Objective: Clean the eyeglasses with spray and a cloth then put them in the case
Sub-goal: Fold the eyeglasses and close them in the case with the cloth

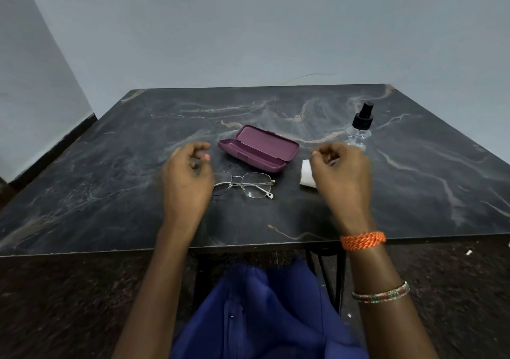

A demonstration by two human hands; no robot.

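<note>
Thin metal-framed eyeglasses (248,185) lie folded on the dark marble table (110,179), near the middle. Just behind them a purple glasses case (259,149) stands open and empty. A folded white cloth (305,173) lies to the right, partly hidden by my right hand (342,176). A clear spray bottle (360,128) with a black pump top stands upright at the back right. My left hand (186,182) hovers over the left end of the eyeglasses, fingers loosely curled, holding nothing. My right hand hovers over the cloth, loosely curled and empty too.
A grey wall stands behind the table's far edge. The table's front edge (248,245) runs just above my lap in blue fabric. Dark speckled floor lies on both sides, with black table legs underneath.
</note>
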